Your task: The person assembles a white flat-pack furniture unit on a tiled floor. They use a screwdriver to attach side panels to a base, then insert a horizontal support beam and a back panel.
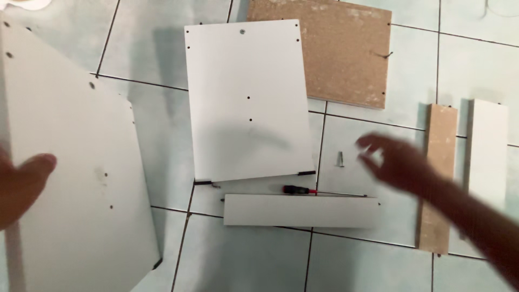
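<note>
My left hand rests on a large white panel at the left, thumb on its face. My right hand hovers blurred over the tiled floor, fingers apart, holding nothing, just right of a small metal screw. A white drilled panel lies flat in the middle. Below it lie a red-and-black screwdriver and a narrow white strip.
A brown particleboard panel lies at the top. At the right, a narrow brown board and a narrow white board lie side by side. The floor is pale green tile with dark grout lines.
</note>
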